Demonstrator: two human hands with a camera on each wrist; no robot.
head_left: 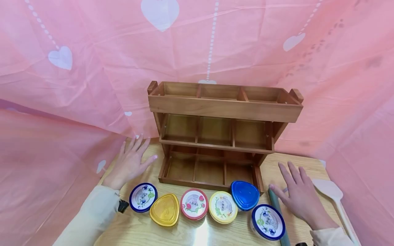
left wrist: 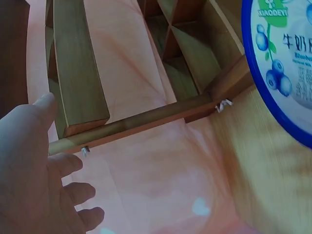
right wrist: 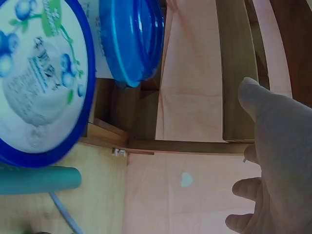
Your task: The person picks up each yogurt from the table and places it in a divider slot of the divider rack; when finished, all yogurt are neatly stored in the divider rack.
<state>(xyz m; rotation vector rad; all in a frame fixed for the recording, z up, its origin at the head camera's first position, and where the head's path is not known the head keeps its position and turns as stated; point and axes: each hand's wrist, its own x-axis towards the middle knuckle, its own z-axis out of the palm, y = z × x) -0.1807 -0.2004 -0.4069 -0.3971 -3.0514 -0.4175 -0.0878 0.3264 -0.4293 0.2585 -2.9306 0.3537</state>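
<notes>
My left hand (head_left: 130,165) hovers with fingers spread left of a brown wooden three-tier rack (head_left: 224,108), holding nothing. My right hand (head_left: 299,195) is on the other side, likewise spread and holding nothing. In front of the rack stand several lidded tubs. From left, they are a blue-rimmed blueberry tub (head_left: 143,197), a gold triangular-lidded tub (head_left: 165,210), a red-rimmed strawberry tub (head_left: 194,204) and a yellow-rimmed tub (head_left: 223,207). Beyond these are a blue triangular-lidded tub (head_left: 245,195) and another blueberry tub (head_left: 268,222), the one nearest my right hand.
A teal cylindrical object (right wrist: 44,179) lies partly under the right blueberry tub. At the far right of the wooden table (head_left: 147,229) is a white spatula (head_left: 330,189). Pink cloth (head_left: 107,85) with white hearts hangs behind and at both sides.
</notes>
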